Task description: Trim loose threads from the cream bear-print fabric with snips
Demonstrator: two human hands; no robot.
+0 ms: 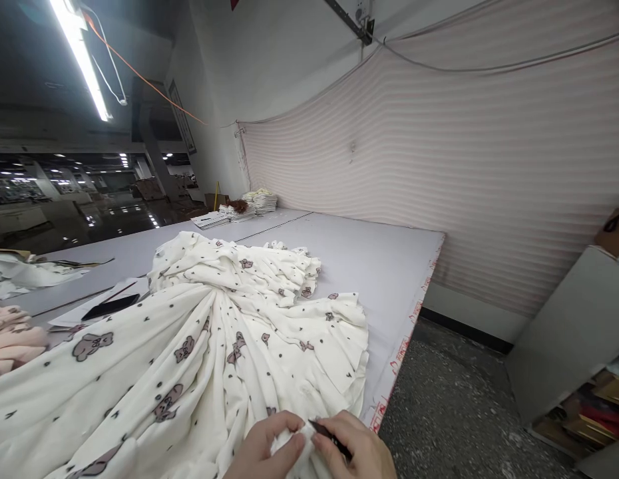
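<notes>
— Where's the cloth (200, 359)?
— Heaped on the table (369, 266), near its edge. The left hand (262, 449) pinches a fold; the right hand (357, 449) grips a thin dark tool (329, 438).
— What tool?
— Mostly hidden; both wrists are cut off below.

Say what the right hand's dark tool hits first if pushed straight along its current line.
Likely the bunched white fabric pinched by the left hand. The right hand aims the dark tool up-left, its tip already at that fold beside the left thumb. Depth is unclear, so the thumb may come first.
</notes>
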